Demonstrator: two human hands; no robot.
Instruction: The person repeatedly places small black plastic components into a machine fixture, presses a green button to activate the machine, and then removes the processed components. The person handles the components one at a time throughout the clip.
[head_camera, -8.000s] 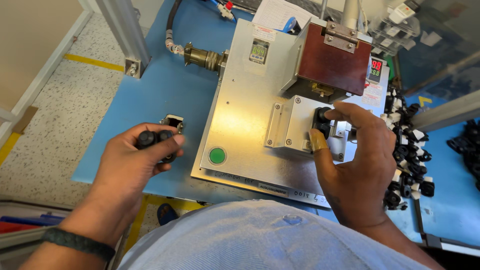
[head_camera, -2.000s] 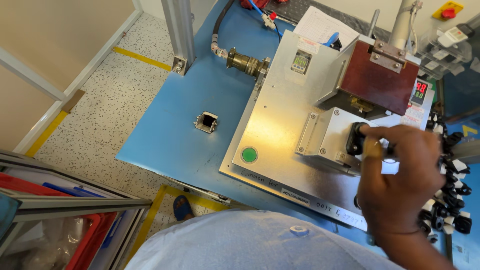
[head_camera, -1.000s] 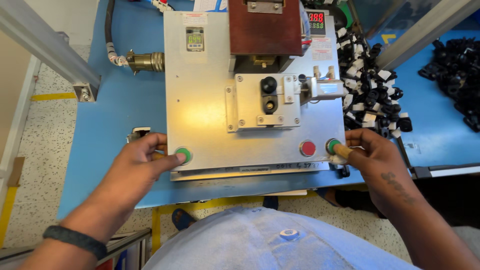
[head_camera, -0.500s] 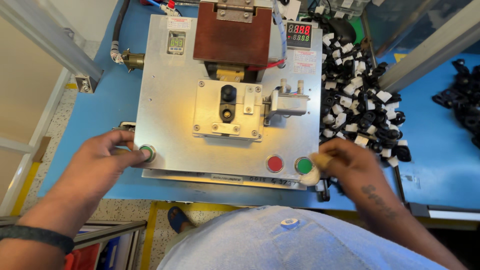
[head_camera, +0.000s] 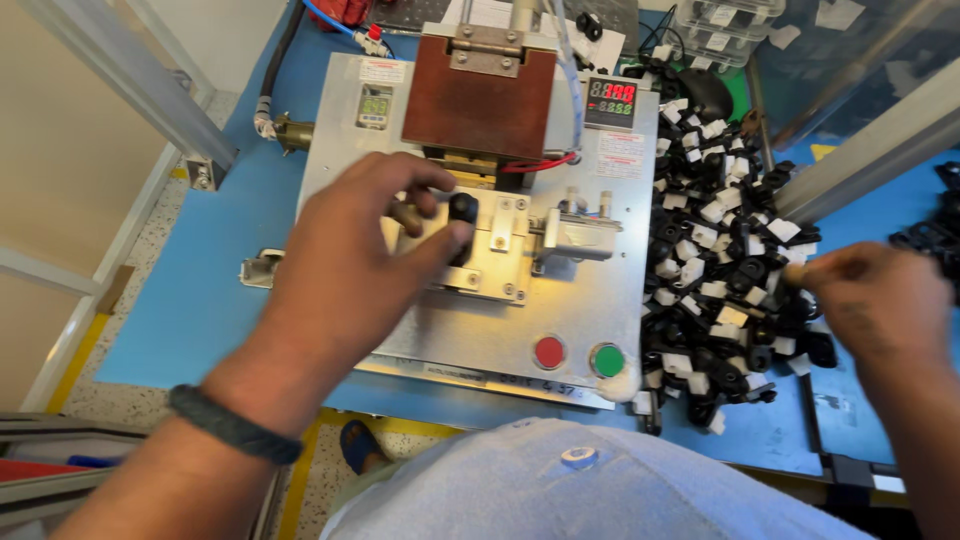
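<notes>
The left hand reaches over the metal base plate of the bench press, thumb and fingers pinched on a small black part that sits in the bright fixture block at the plate's middle. The brown press head hangs just behind and above that block, so the fingers work in a narrow gap beneath its front edge. To the block's right a small clamp unit stands close. The front strip of the plate carries a red button and a green button, both untouched, near the plate's lower edge.

The right hand is well apart from the plate, over the right side of a heap of black and white parts that fills the blue table between the plate's right edge and a slanted metal post. Its fingers are curled, blurred; whether they grip a piece I cannot tell. Left of the plate the blue surface runs bare to its edge, save for a small metal bracket
</notes>
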